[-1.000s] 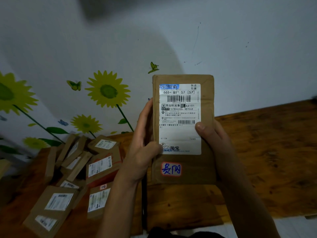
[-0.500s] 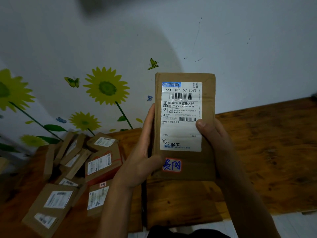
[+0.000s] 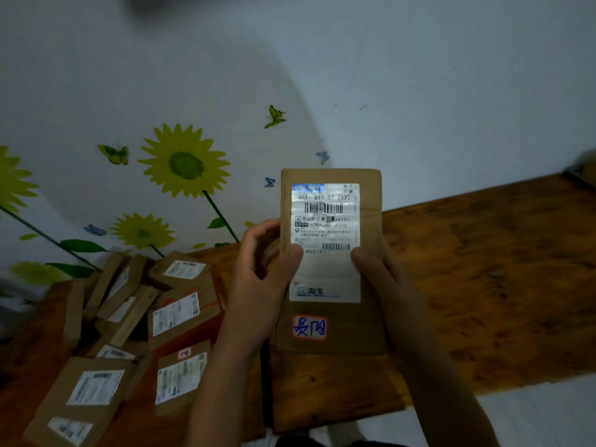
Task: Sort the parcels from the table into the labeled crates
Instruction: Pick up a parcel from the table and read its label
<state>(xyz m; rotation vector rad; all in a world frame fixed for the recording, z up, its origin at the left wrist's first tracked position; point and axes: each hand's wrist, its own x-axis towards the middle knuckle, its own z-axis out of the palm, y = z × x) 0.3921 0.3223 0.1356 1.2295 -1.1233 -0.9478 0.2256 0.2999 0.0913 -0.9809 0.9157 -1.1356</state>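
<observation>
Both hands [image 3: 258, 285] grip upright parcel [image 3: 332, 317] | parcel pile [image 3: 138, 321] on table [image 3: 483, 285]

A flat brown parcel [image 3: 332, 253] stands upright in the air above the wooden table [image 3: 483, 285], its front facing the camera. It has a big white label [image 3: 325, 243] with black bars and numbers – and a small red-edged sticker [image 3: 309, 327] with blue writing below. More brown parcels [image 3: 129, 324] lie in a messy pile on the table's left side – some flat, some leaning.
</observation>
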